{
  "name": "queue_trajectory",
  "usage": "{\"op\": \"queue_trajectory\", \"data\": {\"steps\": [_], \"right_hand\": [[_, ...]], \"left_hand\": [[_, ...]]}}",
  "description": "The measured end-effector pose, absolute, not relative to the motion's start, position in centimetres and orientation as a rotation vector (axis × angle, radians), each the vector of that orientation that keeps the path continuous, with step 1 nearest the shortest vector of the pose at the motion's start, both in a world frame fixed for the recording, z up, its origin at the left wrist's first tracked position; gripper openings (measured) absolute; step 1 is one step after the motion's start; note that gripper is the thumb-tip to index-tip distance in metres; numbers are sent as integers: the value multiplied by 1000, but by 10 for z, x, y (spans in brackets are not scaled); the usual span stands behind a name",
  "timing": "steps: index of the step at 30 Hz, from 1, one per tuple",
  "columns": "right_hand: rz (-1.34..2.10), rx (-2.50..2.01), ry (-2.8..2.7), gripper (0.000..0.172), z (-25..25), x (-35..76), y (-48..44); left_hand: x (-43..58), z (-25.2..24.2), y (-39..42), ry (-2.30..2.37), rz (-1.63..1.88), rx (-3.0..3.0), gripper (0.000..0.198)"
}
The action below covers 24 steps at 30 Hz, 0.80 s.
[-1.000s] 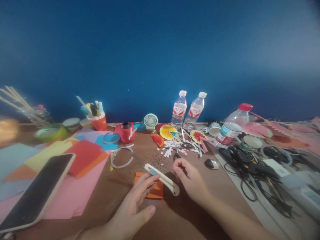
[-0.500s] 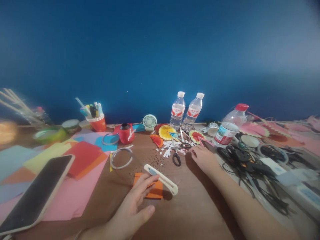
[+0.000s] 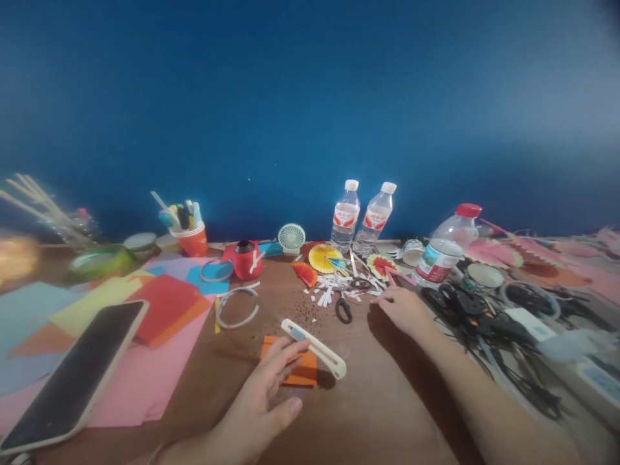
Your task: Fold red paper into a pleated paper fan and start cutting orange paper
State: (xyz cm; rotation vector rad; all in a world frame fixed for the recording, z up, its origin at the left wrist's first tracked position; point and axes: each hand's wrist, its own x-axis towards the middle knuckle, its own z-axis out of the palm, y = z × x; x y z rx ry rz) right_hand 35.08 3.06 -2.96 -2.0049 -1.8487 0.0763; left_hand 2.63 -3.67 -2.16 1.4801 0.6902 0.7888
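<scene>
My left hand [image 3: 264, 394] is over a small orange paper piece [image 3: 306, 371], its fingers stretched out and its thumb apart. The index fingertip meets the edge of a white utility knife [image 3: 317, 352], which lies slantwise across the paper; I cannot tell whether they touch. My right hand [image 3: 400, 310] is low over the table, fingers extended leftward, with nothing visible in them. Close to its fingertips are black-handled scissors [image 3: 343, 311], partly covered by white paper scraps [image 3: 329, 287]. Dark specks are scattered on the brown table between the hands.
Folded paper fans [image 3: 324, 258] and two water bottles [image 3: 345, 219] stand at the back. A red-capped bottle [image 3: 440, 248] and tangled black cables [image 3: 479, 316] are on the right. Coloured paper [image 3: 169, 307], a phone [image 3: 72, 374] and a pen cup [image 3: 192, 240] occupy the left.
My right hand has drawn back slightly from the scraps and scissors, towards me and to the right. My left hand and the utility knife keep their places; the view has shifted slightly.
</scene>
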Motion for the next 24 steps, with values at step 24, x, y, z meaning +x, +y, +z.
{"op": "queue_trajectory", "data": {"steps": [24], "right_hand": [[777, -1461, -1722, 17, -19, 266, -8]], "left_hand": [[22, -9, -33, 1216, 390, 2521, 53]]}}
